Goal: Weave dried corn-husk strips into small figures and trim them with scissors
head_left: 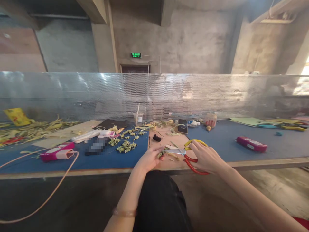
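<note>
My right hand point(205, 158) grips a pair of scissors point(187, 154) with red and yellow loop handles, its fingers through the loops. The metal blades point left and close on a small greenish plant piece point(161, 154). My left hand point(151, 158) pinches that piece at the table's front edge, over a bare wooden strip point(169, 141). Cut green bits point(125, 145) lie in a heap on the blue mat point(116, 158) to the left.
A perforated metal screen point(154, 95) walls the back of the table. A pink case point(58, 152), a second pink case point(251, 144), a phone point(182, 126), a plastic cup with a straw point(138, 118) and dry stalks point(31, 129) lie around.
</note>
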The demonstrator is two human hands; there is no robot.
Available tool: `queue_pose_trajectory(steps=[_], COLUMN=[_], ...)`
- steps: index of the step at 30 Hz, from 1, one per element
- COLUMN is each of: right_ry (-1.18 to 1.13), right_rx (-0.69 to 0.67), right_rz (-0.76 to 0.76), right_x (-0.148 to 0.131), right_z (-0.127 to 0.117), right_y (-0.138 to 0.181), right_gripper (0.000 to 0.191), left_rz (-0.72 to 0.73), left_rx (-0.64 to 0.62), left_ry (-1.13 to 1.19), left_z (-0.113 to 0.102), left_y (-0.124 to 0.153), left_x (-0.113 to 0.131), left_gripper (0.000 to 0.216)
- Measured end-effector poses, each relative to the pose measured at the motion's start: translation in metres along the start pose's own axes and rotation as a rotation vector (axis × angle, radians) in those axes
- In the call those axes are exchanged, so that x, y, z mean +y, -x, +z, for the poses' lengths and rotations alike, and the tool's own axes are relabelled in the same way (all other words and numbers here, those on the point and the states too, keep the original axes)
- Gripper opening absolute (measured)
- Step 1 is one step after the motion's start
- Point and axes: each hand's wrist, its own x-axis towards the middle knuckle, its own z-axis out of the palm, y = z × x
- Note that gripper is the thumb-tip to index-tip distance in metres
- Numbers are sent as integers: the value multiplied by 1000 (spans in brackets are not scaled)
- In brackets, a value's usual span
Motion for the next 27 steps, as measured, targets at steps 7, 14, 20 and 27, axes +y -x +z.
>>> queue_pose_trajectory(steps=[7, 14, 20, 27], right_ry=[35, 79, 102, 136], right_rx=[-22, -37, -61, -61], right_rz=[-19, -76, -118, -139], right_x=[-2, -1, 0, 0], right_z=[-4, -9, -13, -14], right_y=[-4, -9, -10, -9], right_gripper=[36, 35, 33, 29], left_rz=[-3, 7, 8, -5], left_rx=[26, -30, -36, -35], left_ry=[-70, -118, -119, -75], left_z=[3, 0, -1, -3], left_y=[0, -1, -2, -3], left_x=[1, -1, -2, -3], left_gripper=[14, 12, 13, 13])
